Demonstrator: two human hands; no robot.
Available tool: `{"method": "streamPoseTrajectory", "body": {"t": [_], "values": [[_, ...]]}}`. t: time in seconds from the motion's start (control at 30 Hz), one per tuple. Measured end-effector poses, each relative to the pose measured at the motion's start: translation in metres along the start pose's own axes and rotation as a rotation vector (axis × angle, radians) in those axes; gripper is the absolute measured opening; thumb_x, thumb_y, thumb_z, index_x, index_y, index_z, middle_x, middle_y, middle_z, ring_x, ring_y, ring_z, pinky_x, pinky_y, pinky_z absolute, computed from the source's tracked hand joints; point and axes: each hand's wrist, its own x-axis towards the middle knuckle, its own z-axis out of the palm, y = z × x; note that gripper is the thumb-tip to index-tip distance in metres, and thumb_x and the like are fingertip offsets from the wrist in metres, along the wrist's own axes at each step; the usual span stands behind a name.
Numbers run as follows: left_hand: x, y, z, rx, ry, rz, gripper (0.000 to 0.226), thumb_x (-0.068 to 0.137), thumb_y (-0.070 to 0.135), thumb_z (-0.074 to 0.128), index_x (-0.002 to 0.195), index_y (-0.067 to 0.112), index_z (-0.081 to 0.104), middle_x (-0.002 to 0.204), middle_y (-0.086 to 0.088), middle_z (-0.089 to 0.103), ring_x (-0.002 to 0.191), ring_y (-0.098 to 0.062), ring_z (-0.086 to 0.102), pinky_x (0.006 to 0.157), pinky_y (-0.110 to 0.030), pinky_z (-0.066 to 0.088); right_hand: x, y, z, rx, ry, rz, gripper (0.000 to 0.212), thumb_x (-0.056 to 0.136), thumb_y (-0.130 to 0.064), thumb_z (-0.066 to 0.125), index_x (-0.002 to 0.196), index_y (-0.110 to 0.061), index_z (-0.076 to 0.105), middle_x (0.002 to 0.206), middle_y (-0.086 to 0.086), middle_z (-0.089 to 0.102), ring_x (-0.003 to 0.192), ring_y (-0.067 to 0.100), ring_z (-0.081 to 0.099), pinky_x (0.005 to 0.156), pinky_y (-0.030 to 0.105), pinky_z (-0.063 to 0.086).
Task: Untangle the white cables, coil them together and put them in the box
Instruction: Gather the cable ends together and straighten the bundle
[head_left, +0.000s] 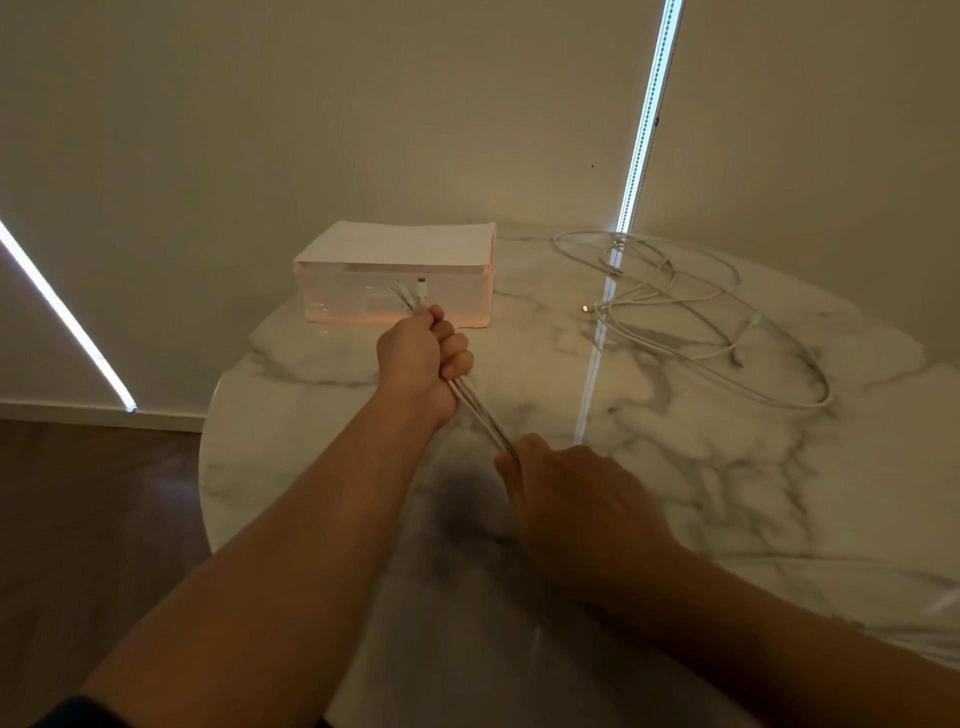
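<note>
Our left hand's fingers are curled tight in a fist round a bundle of white cables. A few plugs poke out of the top of the left hand. From the fist the strands run straight and taut toward 5 o'clock into our right hand. It closes on them with its back toward us, so its fingertips are hidden. This looks like part of the job in hand: some cables pulled free and laid side by side, none coiled. At 2 o'clock a loose tangle of more white cable sprawls on the table, well apart from both hands. It is not sorted or gathered. The box sits at 12 o'clock, just beyond the left fist, pale and see-through. A white top seems to cover it, and we cannot tell whether it is open. The wall rises directly behind the box. The table's round edge falls away at 9 o'clock, under the left forearm, to the floor. Bare marble lies between the hands and the tangle, from 1 to 3 o'clock, which we judge the best room for coiling.
</note>
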Motion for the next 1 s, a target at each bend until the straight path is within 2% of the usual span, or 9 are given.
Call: {"method": "streamPoseTrajectory", "body": {"t": [0.2,0.33,0.47,0.57,0.7,0.83,1.0], "values": [[-0.001,-0.006,0.003,-0.073,-0.065,-0.106,0.035,0.104,0.014,0.032,0.072,0.012,0.048,0.046,0.005,0.028,0.033,-0.007,0.02,0.03,-0.018,0.017,-0.006,0.006,-0.002,-0.09,-0.055,0.021,0.03,0.104,-0.048,0.021,0.091,-0.028,0.04,0.074,-0.007,0.049,0.067,0.01,0.054,0.065,0.031,0.05],[0.003,-0.002,0.001,-0.112,-0.106,-0.065,0.041,0.107,0.029,0.032,0.072,0.013,0.047,0.047,0.005,0.027,0.035,-0.007,0.02,0.031,-0.019,0.019,-0.006,0.008,-0.005,-0.096,0.029,0.009,0.034,0.102,-0.051,0.019,0.089,-0.029,0.04,0.072,-0.006,0.046,0.062,0.009,0.049,0.059,0.031,0.043],[0.004,-0.007,0.002,-0.08,-0.006,0.014,0.038,0.107,0.023,0.032,0.072,0.012,0.043,0.047,0.006,0.027,0.034,-0.007,0.02,0.031,-0.019,0.018,-0.009,0.008,-0.006,-0.156,-0.014,0.002,0.031,0.103,-0.05,0.018,0.091,-0.028,0.036,0.071,-0.006,0.044,0.058,0.007,0.044,0.052,0.027,0.034],[0.007,-0.009,0.001,-0.072,0.041,0.041,0.036,0.106,0.019,0.034,0.072,0.012,0.042,0.046,0.006,0.027,0.035,-0.007,0.022,0.032,-0.019,0.02,-0.007,0.006,-0.004,-0.192,-0.012,-0.001,0.03,0.103,-0.05,0.017,0.092,-0.027,0.034,0.07,-0.007,0.043,0.058,0.008,0.044,0.055,0.029,0.039],[0.004,-0.01,0.0,-0.113,-0.045,-0.055,0.038,0.106,0.028,0.036,0.072,0.013,0.043,0.052,0.004,0.035,0.039,-0.007,0.029,0.036,-0.018,0.029,-0.007,0.008,-0.003,-0.208,-0.02,0.019,0.034,0.103,-0.051,0.017,0.093,-0.026,0.038,0.071,-0.007,0.043,0.058,0.009,0.043,0.057,0.031,0.039],[0.007,-0.008,-0.004,-0.002,-0.053,-0.04,0.038,0.106,0.033,0.036,0.073,0.016,0.043,0.049,0.006,0.028,0.036,-0.006,0.02,0.033,-0.018,0.02,-0.011,0.01,-0.008,-0.244,0.041,0.036,0.04,0.102,-0.054,0.015,0.091,-0.026,0.042,0.069,-0.007,0.039,0.056,0.01,0.037,0.058,0.033,0.034],[0.013,-0.001,-0.006,-0.017,0.066,0.022,0.037,0.105,0.02,0.034,0.069,0.014,0.041,0.045,0.007,0.028,0.034,-0.006,0.019,0.03,-0.018,0.017,-0.006,0.01,-0.006,-0.214,0.068,-0.007,0.035,0.103,-0.049,0.015,0.091,-0.024,0.036,0.067,-0.007,0.038,0.056,0.011,0.037,0.06,0.034,0.035]]}}
